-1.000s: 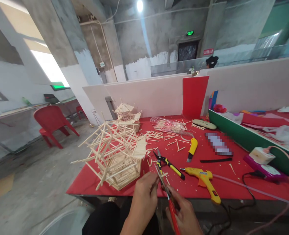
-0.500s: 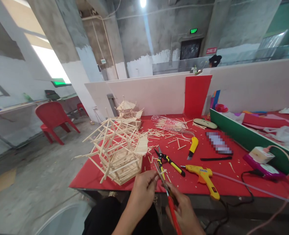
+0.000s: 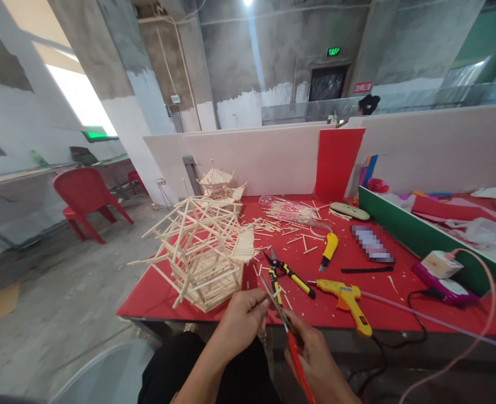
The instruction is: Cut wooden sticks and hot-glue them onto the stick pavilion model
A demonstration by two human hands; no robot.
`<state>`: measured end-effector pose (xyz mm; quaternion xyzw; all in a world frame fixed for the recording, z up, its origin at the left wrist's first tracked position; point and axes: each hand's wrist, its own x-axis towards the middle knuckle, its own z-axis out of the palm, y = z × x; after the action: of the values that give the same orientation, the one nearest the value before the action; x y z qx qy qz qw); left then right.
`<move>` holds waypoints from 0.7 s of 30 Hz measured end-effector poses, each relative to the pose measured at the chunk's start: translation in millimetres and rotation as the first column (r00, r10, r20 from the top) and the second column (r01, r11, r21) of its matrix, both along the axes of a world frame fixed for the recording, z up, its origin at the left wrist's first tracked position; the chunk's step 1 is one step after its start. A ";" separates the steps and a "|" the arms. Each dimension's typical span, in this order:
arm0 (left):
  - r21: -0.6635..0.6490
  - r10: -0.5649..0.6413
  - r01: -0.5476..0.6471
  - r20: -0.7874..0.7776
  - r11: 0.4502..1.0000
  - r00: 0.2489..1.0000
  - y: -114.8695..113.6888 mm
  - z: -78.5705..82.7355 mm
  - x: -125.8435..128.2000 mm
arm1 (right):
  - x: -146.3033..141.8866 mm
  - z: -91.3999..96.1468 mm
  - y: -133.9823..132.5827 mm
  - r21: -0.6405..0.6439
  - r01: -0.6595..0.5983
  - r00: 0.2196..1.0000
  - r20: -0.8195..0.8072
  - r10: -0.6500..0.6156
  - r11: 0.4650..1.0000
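My right hand [image 3: 315, 362] is closed round red-handled scissors [image 3: 288, 336], blades pointing up and left over the table's near edge. My left hand [image 3: 242, 320] pinches something small and thin at the blades; I cannot make it out. Just beyond my left hand stands a stick-built model tower [image 3: 201, 252] on the red table [image 3: 147, 297]. Yellow-handled cutters [image 3: 285, 273] lie right behind the scissors' tips.
A yellow glue gun [image 3: 349, 300] with its cord, a yellow utility knife [image 3: 329, 249], loose sticks [image 3: 290, 216] and a pink device [image 3: 445, 283] lie on the table. A green-edged tray [image 3: 416, 238] is at the right, white partitions behind. A red chair [image 3: 86, 199] stands at the left.
Both hands have stayed at the table's near edge, shifting slightly; the camera view has drifted a little. The scissors remain in the right hand.
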<state>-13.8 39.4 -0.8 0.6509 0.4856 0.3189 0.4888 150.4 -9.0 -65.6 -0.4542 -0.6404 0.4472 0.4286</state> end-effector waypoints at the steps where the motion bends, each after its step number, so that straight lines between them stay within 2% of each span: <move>1: 0.005 0.009 -0.009 -0.008 1.000 1.000 0.4 -2.3 0.2 | -1.3 2.3 0.1 -0.021 0.000 1.000 -0.015 0.000 1.000; 7: -0.004 0.044 -0.044 0.032 0.999 0.999 3.9 -11.5 4.1 | 0.0 -5.5 4.9 0.006 0.068 0.997 -0.028 -0.068 0.998; 12: 0.039 -0.055 0.056 -0.025 0.998 0.998 3.5 -5.3 5.3 | 3.3 -5.5 -0.2 -0.070 0.033 0.999 -0.003 -0.033 0.997; 16: 0.067 -0.004 0.007 -0.045 0.998 0.999 1.4 -8.4 5.3 | 1.5 -0.2 -4.3 -0.153 0.010 0.999 -0.033 -0.016 0.988; 21: 0.075 0.033 -0.031 -0.028 0.997 0.999 -0.6 -14.7 7.8 | 2.1 -4.0 0.1 -0.134 0.060 0.998 -0.007 -0.061 0.989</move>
<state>-6.0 38.9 -15.5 0.6653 0.4908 0.3352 0.4519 152.5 -8.9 -69.6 -0.4987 -0.5924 0.4785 0.4140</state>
